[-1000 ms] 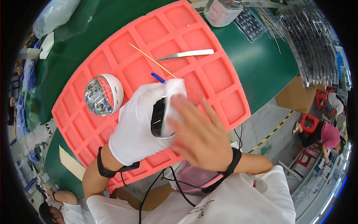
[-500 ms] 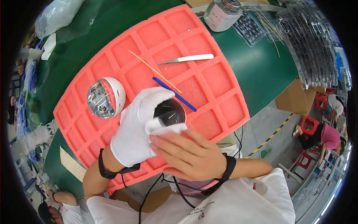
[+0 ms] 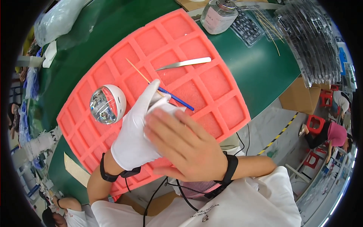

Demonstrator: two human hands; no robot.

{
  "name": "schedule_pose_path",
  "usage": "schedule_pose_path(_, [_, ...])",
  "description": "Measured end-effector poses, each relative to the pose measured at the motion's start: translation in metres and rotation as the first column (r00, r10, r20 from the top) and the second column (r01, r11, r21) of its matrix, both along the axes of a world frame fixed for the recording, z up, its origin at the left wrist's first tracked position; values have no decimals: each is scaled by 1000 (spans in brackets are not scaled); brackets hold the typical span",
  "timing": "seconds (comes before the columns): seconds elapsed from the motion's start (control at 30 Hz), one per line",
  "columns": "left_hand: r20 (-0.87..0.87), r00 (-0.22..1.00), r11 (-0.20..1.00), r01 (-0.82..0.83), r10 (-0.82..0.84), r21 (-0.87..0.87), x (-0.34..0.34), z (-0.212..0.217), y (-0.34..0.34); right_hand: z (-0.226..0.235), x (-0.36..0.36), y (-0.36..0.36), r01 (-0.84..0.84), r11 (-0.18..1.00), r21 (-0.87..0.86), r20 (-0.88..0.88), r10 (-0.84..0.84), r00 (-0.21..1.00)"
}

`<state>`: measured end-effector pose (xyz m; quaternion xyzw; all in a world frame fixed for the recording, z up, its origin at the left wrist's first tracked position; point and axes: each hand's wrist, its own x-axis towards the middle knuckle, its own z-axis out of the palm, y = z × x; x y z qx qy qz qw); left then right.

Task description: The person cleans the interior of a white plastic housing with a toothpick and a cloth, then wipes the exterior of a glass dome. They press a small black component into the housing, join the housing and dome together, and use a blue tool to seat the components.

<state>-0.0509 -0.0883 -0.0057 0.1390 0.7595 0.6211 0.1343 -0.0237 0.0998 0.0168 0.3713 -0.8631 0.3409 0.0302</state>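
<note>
Grip of the gloved left hand (image 3: 133, 133) is cupped, palm turned inward; what it encloses is hidden, so I cannot tell how tightly it closes. The bare right hand (image 3: 189, 149) lies flat across it, fingers stretched and blurred. White cloth (image 3: 172, 107) seems to show between the two hands, above the pink foam tray (image 3: 219, 83); whether the right fingers pinch it is unclear.

To work well here, I'd keep the left palm steady underneath, keep cloth between bare fingertips and the hidden surface, and press lightly and evenly.

Just beyond the glove, a blue pen (image 3: 176, 99) and a thin wooden stick (image 3: 138, 70) lie close enough to be knocked. Tweezers (image 3: 185, 63) sit farther out, point toward the left. Near the left forearm side, a clear dome with a white shell (image 3: 119, 100) rests on the tray and could be bumped by an elbow swing. On the green tabletop (image 3: 261, 79) beyond stand a glass jar (image 3: 218, 19) and stacked clear trays (image 3: 312, 45).
</note>
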Motion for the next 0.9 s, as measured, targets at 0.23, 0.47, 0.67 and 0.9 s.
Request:
schedule_pose_path(0.23, [150,989,998,6,4,-62,-4,11,-2,-23,33,39,-97,973,211,-125,126,984])
schedule_pose_path(0.47, [147,989,1000,-2,-1,24,-5,12,-2,-20,12,38,48,987,-153,267,-5,964])
schedule_pose_path(0.67, [1,999,999,-34,34,-25,-2,7,0,-5,-23,19,-20,985,-174,186,53,981])
schedule_pose_path(0.9, [-169,984,998,50,-56,-43,-4,-7,-9,13,-19,-2,-144,981,126,-88,156,984])
